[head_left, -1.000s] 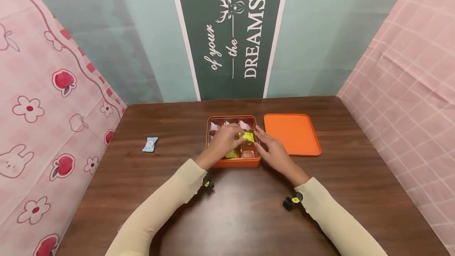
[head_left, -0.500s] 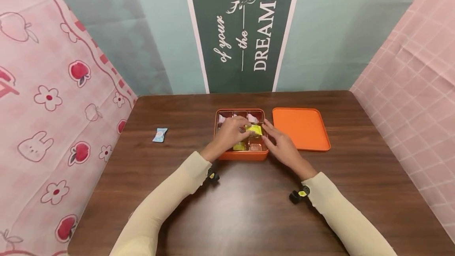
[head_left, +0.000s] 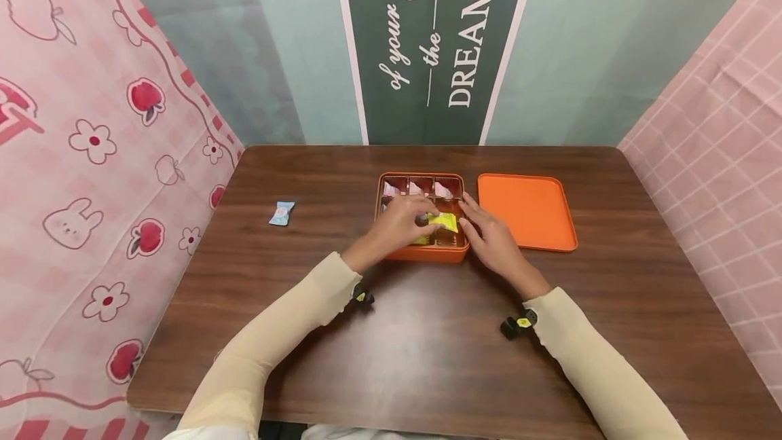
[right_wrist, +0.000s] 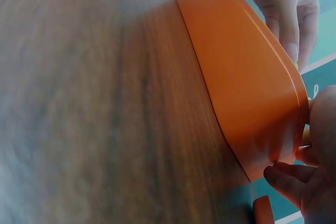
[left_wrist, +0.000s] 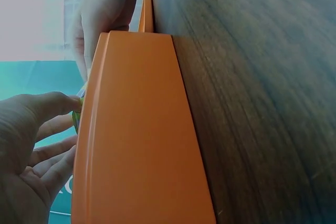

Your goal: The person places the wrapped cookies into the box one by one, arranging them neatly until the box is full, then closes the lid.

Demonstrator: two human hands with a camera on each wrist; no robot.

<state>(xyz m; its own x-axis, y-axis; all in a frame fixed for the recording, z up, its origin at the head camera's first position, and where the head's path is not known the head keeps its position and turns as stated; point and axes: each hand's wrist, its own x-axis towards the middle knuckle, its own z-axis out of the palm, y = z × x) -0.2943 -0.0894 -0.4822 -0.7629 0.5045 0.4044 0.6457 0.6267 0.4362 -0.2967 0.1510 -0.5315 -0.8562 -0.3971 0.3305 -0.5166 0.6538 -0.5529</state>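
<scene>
My left hand [head_left: 400, 223] is over the orange box [head_left: 424, 254], pinching a yellow wrapped candy [head_left: 444, 222] between thumb and fingers. In the left wrist view only an edge of the candy [left_wrist: 76, 121] shows past the box rim. My right hand [head_left: 491, 240] rests at the box's right side with fingers extended, fingertips right at the rim; in the right wrist view its fingers [right_wrist: 286, 182] touch the outer wall. The box has a divided insert, with pink-wrapped candies [head_left: 419, 188] along the back row and another yellow-green candy [head_left: 421, 240] in front, partly hidden by my left hand.
The orange lid [head_left: 525, 212] lies flat just right of the box. A blue wrapped candy [head_left: 282, 214] lies on the wooden table [head_left: 403, 358] to the left. Fabric hangs behind the table and along both sides.
The head view has shifted, showing more of the table's front. Within the box, my left hand and the yellow candy have moved slightly toward the front. My right hand stays at the rim.
</scene>
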